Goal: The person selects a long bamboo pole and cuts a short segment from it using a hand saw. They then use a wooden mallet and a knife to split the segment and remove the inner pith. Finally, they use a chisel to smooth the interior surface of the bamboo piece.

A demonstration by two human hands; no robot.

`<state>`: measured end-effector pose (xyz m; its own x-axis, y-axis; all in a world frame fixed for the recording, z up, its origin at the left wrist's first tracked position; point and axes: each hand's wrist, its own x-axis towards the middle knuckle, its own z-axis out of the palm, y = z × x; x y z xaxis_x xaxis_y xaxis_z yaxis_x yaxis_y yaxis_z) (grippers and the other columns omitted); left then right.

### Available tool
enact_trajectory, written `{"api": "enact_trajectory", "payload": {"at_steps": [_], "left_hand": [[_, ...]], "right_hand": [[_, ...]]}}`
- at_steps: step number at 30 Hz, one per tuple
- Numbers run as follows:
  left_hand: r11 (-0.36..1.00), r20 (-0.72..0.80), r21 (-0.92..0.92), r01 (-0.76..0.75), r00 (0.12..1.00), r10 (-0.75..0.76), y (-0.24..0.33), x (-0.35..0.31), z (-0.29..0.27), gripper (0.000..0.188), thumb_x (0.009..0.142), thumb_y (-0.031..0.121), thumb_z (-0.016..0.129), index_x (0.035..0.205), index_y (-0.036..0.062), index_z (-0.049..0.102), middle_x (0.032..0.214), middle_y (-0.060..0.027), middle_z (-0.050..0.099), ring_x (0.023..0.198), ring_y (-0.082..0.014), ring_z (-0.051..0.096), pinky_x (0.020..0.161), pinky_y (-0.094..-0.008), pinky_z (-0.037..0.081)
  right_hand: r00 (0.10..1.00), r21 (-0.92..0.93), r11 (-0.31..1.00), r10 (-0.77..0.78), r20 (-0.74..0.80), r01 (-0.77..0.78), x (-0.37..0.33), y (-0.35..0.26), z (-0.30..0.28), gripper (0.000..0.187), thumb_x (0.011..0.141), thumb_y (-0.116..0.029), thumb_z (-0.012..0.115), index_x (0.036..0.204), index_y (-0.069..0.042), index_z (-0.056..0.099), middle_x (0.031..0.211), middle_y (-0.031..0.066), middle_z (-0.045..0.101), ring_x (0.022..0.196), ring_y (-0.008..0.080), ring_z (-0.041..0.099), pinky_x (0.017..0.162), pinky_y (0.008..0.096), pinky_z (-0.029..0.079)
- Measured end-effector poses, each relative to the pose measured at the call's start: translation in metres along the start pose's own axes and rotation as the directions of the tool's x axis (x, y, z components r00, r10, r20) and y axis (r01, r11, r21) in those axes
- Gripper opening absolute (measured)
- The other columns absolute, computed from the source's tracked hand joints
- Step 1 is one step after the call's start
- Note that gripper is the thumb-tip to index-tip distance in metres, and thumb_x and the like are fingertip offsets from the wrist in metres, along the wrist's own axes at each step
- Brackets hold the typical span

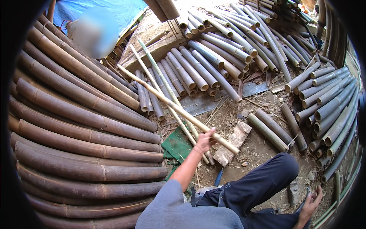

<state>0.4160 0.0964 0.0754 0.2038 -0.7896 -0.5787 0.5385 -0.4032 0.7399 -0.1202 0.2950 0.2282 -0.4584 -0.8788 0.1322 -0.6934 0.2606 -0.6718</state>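
Over chip-strewn brown ground (244, 176), clamping a long pale bamboo pole (176, 106) in left hand (204, 141); cannot tell grip of right hand (312, 203).

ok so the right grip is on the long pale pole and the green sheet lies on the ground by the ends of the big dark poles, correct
Wrong side: the head view shows the left grip on the long pale pole; the right grip is away from it, at lower right. The green sheet does lie on the ground by the ends of the big dark poles.
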Motion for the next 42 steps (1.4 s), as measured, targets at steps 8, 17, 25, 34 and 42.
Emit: {"api": "enact_trajectory", "payload": {"at_steps": [8, 17, 25, 34, 42], "left_hand": [[0.988, 0.119, 0.097, 0.122, 0.984, -0.133, -0.072, -0.022, 0.148, 0.036, 0.082, 0.044, 0.08, 0.082, 0.0108, 0.066, 0.068, -0.0016, 0.065, 0.054, -0.0119, 0.063, 0.049, -0.0284, 0.057], [0.97, 0.533, -0.047, 0.24, 0.827, -0.179, -0.05, -0.058, 0.229, 0.042, 0.093, 0.054, 0.062, 0.099, 0.0125, 0.063, 0.091, -0.0015, 0.059, 0.08, -0.0132, 0.054, 0.073, -0.03, 0.046], [0.736, 0.022, -0.671, -0.09, 0.99, 0.142, 0.057, 0.053, 0.073, 0.045, 0.092, 0.048, 0.047, 0.1, 0.0046, 0.055, 0.087, -0.017, 0.069, 0.089, -0.0349, 0.067, 0.092, -0.0554, 0.05], [0.742, 0.055, -0.661, -0.11, 0.979, 0.194, 0.094, 0.099, 0.008, 0.041, 0.1, 0.04, 0.042, 0.107, 0.0015, 0.053, 0.096, -0.0126, 0.063, 0.095, -0.0312, 0.064, 0.093, -0.0566, 0.048], [0.915, 0.726, -0.206, 0.347, 0.681, -0.095, 0.038, -0.067, 0.212, 0.032, 0.103, 0.03, 0.052, 0.117, 0.0013, 0.055, 0.126, -0.0196, 0.063, 0.119, -0.0346, 0.061, 0.104, -0.0531, 0.05]], "right_hand": [[0.837, 0.171, 0.95, -0.31, 0.451, 0.26, 0.103, -0.149, 0.1, 0.055, 0.09, -0.02, 0.064, 0.14, -0.003, 0.048, 0.127, 0.0171, 0.058, 0.113, 0.0278, 0.057, 0.1, 0.0389, 0.044], [0.757, -0.359, 0.803, -0.165, 0.632, 0.475, 0.147, -0.144, 0.144, 0.046, 0.072, -0.045, 0.08, 0.093, -0.007, 0.065, 0.089, 0.0189, 0.07, 0.087, 0.0371, 0.068, 0.078, 0.0469, 0.053], [0.859, -0.481, 0.717, -0.357, 0.367, 0.504, 0.137, -0.028, 0.103, 0.02, 0.063, -0.023, 0.072, 0.073, -0.01, 0.061, 0.065, 0.0173, 0.062, 0.065, 0.0395, 0.064, 0.063, 0.0497, 0.05], [0.932, -0.766, 0.536, -0.265, 0.246, 0.355, 0.14, 0.125, -0.103, 0.044, 0.064, -0.004, 0.065, 0.107, 0.0, 0.057, 0.1, 0.0192, 0.056, 0.104, 0.0406, 0.053, 0.111, 0.0528, 0.032], [0.85, -0.492, 0.695, -0.461, 0.253, 0.524, 0.116, -0.046, -0.037, 0.041, 0.069, -0.009, 0.073, 0.107, -0.007, 0.059, 0.097, 0.0148, 0.063, 0.097, 0.0366, 0.061, 0.087, 0.0464, 0.048]]}}
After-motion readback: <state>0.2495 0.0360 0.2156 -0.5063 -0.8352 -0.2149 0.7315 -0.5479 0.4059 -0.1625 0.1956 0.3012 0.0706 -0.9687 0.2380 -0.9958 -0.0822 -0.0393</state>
